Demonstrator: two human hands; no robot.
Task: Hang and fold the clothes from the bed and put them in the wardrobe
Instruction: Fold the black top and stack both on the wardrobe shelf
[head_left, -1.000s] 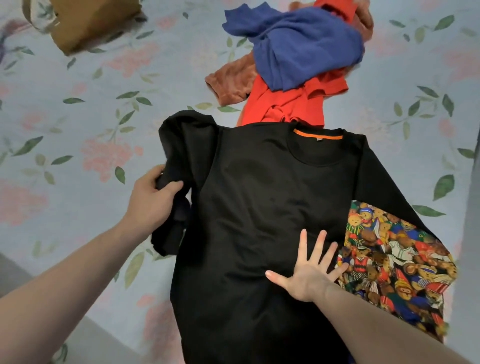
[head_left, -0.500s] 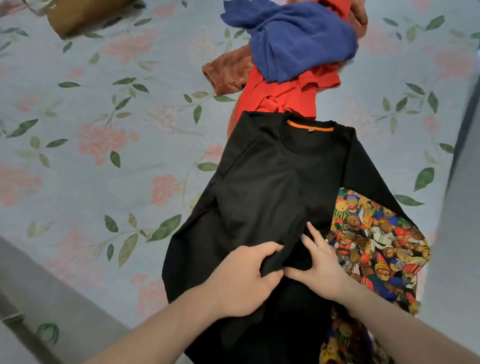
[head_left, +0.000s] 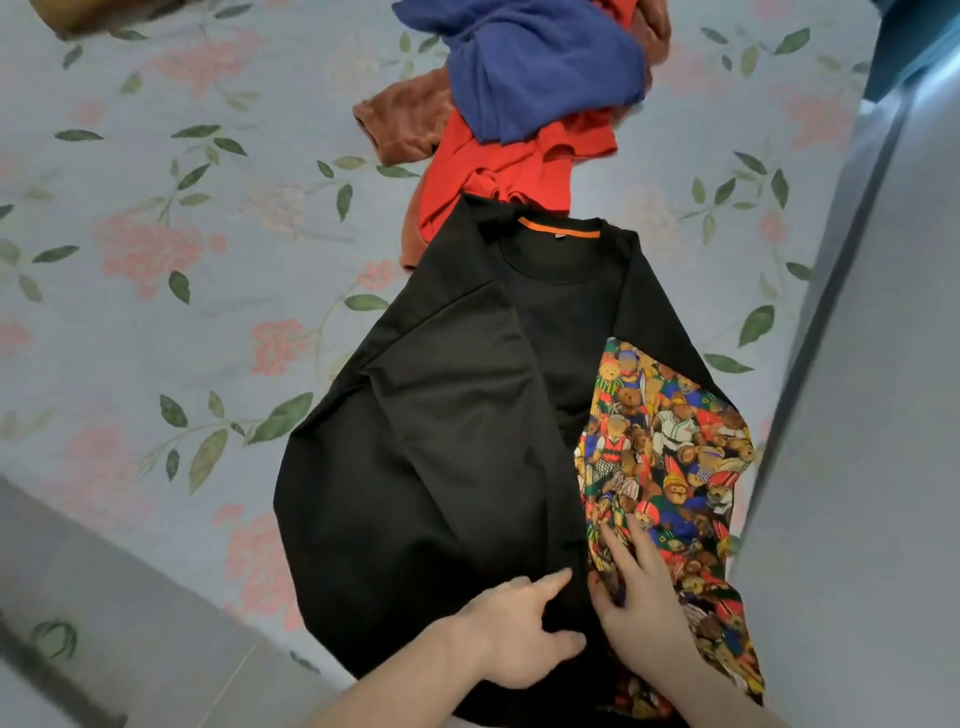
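Since a moment ago my left hand (head_left: 524, 631) has carried the black sleeve across and laid it flat over the chest of the black sweatshirt (head_left: 457, 447); both hands now sit lower, near the hem. My left hand rests on the black fabric with the forefinger stretched forward and the other fingers loosely bent, holding nothing that I can make out. My right hand (head_left: 636, 597) lies just beside it, fingers straight and spread, pressing on the edge where the black cloth meets the teddy-bear print sleeve (head_left: 670, 467). The two hands are close together but not touching.

The sweatshirt lies face up on the bed (head_left: 171, 291), whose sheet is pale blue with pink flowers and green leaves. Its folded left side forms a long diagonal crease running up toward the shoulder. The collar, with an orange neck tape (head_left: 558, 227), points away from me.

Beyond the collar, touching it, lies a red garment (head_left: 498, 171), with a rust-brown piece (head_left: 402, 117) to its left and a blue garment (head_left: 540, 67) heaped on top. A grey wall surface (head_left: 872, 415) runs along the right side.
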